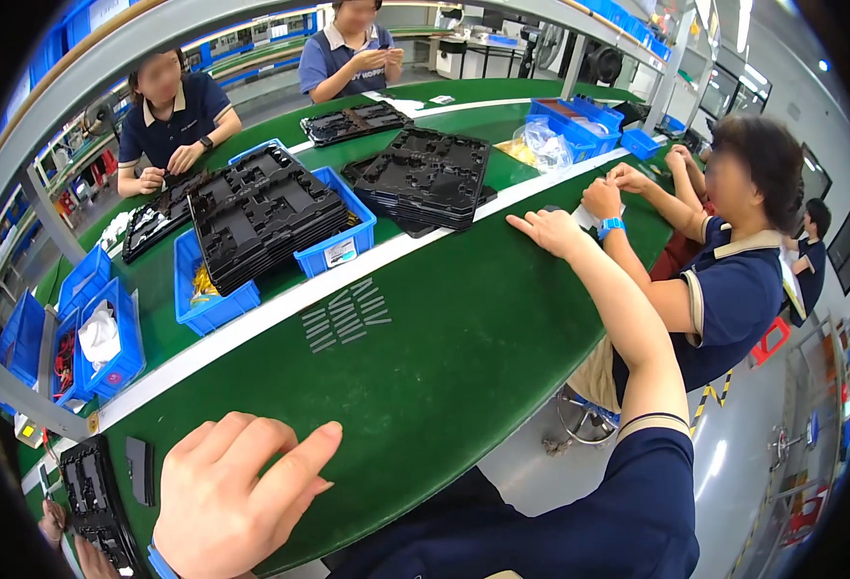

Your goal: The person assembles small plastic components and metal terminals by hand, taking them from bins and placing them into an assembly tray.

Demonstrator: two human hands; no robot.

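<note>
My left hand [236,492] is raised over the near left of the green tabletop [425,386]. Its index finger is stretched out, the others loosely bent, and nothing shows between them. My right hand [548,232] reaches far to the right, low over the table beside a co-worker's arms. Its fingers are apart, with the index finger extended and the palm side hidden; I see nothing held. Between my hands, several thin grey strips [346,314] lie in short rows on the green surface.
Stacked black moulded trays [265,217] rest on blue bins [214,311] beyond a white dividing strip; another tray stack [425,179] stands right of them. At left are blue bins [114,338], a dark flat block [140,471] and a black tray [97,502]. Co-workers sit around the table.
</note>
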